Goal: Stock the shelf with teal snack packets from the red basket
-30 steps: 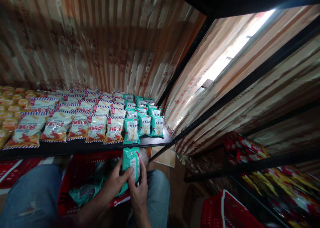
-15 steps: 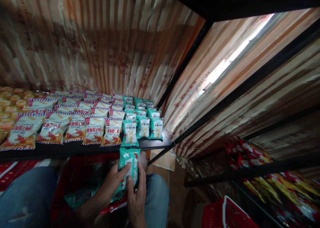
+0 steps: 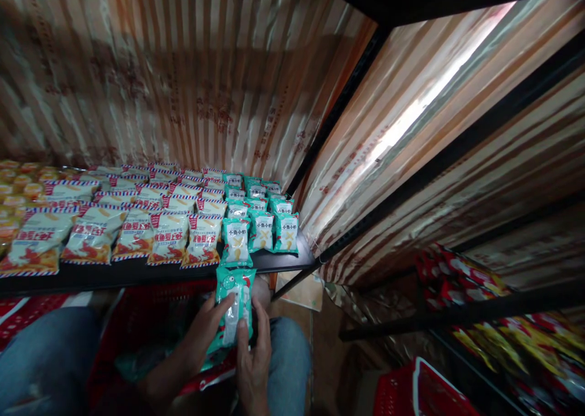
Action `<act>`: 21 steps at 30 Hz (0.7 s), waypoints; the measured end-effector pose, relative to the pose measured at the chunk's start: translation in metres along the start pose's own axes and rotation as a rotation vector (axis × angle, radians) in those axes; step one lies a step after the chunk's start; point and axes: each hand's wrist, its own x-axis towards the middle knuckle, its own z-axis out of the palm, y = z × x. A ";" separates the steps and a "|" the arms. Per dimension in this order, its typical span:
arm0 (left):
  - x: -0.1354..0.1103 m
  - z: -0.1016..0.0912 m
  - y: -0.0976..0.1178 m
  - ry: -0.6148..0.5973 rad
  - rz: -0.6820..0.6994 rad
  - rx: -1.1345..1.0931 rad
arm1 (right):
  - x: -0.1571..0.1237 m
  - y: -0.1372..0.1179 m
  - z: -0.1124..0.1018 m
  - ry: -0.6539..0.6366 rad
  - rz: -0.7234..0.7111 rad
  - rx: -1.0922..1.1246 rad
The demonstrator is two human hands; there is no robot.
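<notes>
Between my two hands is a teal snack bag (image 3: 234,306), held just in front of the shelf edge and above a red basket (image 3: 132,306). My left hand (image 3: 205,324) grips its left side, thumb lying across the front. On the right side, my right hand (image 3: 254,349) closes on the bag with its thumb on the face. Teal snack bags of the same kind (image 3: 262,232) stand in short rows at the right end of the black shelf (image 3: 137,274). Further teal bags (image 3: 146,358) lie dimly in the basket, partly behind my left forearm.
White-and-orange snack bags (image 3: 95,230) fill the shelf to the left, with yellow packs (image 3: 21,187) beyond. A black post (image 3: 338,111) rises at the shelf corner. At lower right are a second red basket (image 3: 397,391) and a shelf of yellow packets (image 3: 516,343).
The thumbs have shifted slightly on the teal bag, and the right hand has opened out a little to the right. The bag stays at nearly the same place; the view moved slightly.
</notes>
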 end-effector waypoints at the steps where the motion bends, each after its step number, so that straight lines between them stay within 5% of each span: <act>1: 0.001 -0.001 -0.001 0.013 0.003 0.006 | 0.000 0.000 0.000 0.000 -0.001 -0.001; 21: 0.001 -0.025 0.004 0.189 0.160 0.224 | 0.002 -0.009 0.022 0.027 -0.229 -0.168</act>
